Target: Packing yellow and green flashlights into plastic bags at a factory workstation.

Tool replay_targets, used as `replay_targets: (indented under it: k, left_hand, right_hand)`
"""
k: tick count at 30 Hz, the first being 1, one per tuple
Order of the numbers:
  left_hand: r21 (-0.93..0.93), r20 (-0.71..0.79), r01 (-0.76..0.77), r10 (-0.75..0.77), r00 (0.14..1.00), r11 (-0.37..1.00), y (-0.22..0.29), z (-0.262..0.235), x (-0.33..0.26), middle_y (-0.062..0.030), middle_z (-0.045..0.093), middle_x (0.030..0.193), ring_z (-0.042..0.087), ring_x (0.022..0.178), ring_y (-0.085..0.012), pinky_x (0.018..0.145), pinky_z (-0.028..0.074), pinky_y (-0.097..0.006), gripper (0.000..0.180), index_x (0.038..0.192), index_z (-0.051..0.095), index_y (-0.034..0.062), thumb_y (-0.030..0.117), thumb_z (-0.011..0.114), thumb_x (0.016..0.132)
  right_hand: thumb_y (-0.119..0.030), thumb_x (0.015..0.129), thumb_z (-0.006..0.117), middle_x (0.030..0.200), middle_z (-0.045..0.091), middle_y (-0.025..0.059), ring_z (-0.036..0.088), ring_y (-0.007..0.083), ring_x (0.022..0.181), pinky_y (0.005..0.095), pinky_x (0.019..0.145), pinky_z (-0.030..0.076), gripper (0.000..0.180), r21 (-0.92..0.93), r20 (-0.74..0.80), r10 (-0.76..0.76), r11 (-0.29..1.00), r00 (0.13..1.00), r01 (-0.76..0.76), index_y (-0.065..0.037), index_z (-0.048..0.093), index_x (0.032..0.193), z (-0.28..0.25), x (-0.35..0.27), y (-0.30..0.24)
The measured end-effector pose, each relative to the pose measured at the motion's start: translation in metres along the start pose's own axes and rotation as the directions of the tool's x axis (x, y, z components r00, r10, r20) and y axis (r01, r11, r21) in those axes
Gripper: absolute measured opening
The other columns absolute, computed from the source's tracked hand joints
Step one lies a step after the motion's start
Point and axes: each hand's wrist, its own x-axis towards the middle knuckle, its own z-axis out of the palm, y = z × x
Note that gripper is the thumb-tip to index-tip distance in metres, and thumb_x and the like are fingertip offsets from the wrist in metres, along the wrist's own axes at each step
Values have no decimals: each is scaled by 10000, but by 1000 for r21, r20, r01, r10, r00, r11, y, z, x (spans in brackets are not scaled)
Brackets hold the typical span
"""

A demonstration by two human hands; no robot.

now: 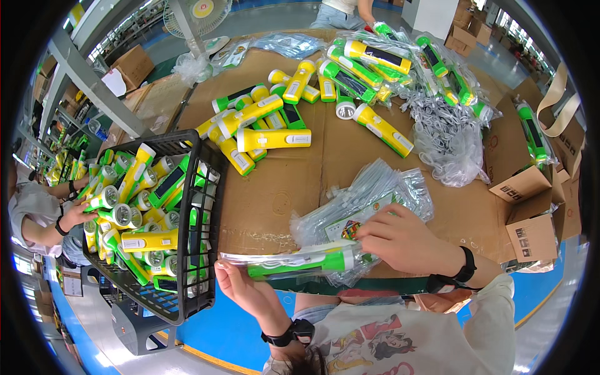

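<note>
A green, white and yellow flashlight (pixel 300 265) lies lengthwise inside a clear plastic bag (pixel 250 257), held level above the table's near edge. My left hand (pixel 245 290) pinches the bag's left end. At the other end, beside the flashlight's head, my right hand (pixel 400 240) has its fingers bent around the bag; its fingertips are partly hidden. Just beyond lies a stack of clear plastic bags (pixel 369 194) with a printed card showing through. Loose yellow and green flashlights (pixel 275 139) are heaped farther off on the cardboard-covered table (pixel 269 206).
A black crate (pixel 199 250) full of flashlights stands at left, with a co-worker's hand (pixel 78 215) reaching into it. Bagged flashlights (pixel 431 56) are piled far right, near bundled white cords (pixel 447 125). Open cardboard boxes (pixel 531 234) stand at right. Another person (pixel 340 12) is across the table.
</note>
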Motion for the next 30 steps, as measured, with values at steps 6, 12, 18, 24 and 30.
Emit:
replay_targets:
  k: [6, 12, 18, 24, 30]
  left_hand:
    - [255, 263, -14, -56, 963, 967, -12, 1, -2, -111, 593, 1203, 578, 1041, -173, 947, 460, -320, 195, 1176, 550, 7, 131, 491, 1037]
    - [533, 462, -80, -210, 862, 842, -15, -2, -34, -126, 597, 1217, 584, 1058, -217, 903, 475, -347, 367, 1248, 532, -5, -21, 622, 892]
    - [658, 683, -360, -323, 655, 662, -19, 1, -53, -218, 527, 1329, 540, 1176, -359, 974, 454, -405, 528, 1331, 503, -4, -8, 687, 837]
    - [633, 773, -601, -360, 522, 487, -20, 4, -59, -187, 456, 1426, 457, 1298, -385, 1047, 397, -458, 569, 1352, 524, 46, 61, 730, 821]
    - [599, 797, -697, -380, 469, 395, -26, -4, -54, -152, 481, 1427, 444, 1312, -385, 1064, 371, -472, 512, 1290, 593, 64, 94, 746, 803]
  right_hand:
    - [-92, 977, 556, 842, 582, 34, 613, 137, 684, 282, 587, 483, 54, 471, -217, 561, 777, 799, -418, -41, 562, 962, -28, -15, 15]
    - [-145, 1059, 455, 787, 552, 1, 494, 32, 592, 198, 523, 418, 154, 244, -851, 390, 886, 351, -393, -31, 525, 981, -102, -35, 125]
    - [-150, 1062, 445, 853, 611, 56, 640, 94, 668, 233, 555, 530, 142, 168, -883, 353, 854, 310, -493, -27, 517, 1063, -169, -25, 250]
    - [-107, 1014, 518, 1110, 615, 151, 706, 210, 857, 318, 634, 569, 150, 516, -689, 700, 655, 186, -553, -15, 518, 1132, -148, -29, 327]
    - [-31, 913, 610, 1246, 602, 125, 605, 321, 1156, 399, 954, 487, 321, -56, -680, 348, 853, 646, -519, -56, 535, 1225, -99, -8, 211]
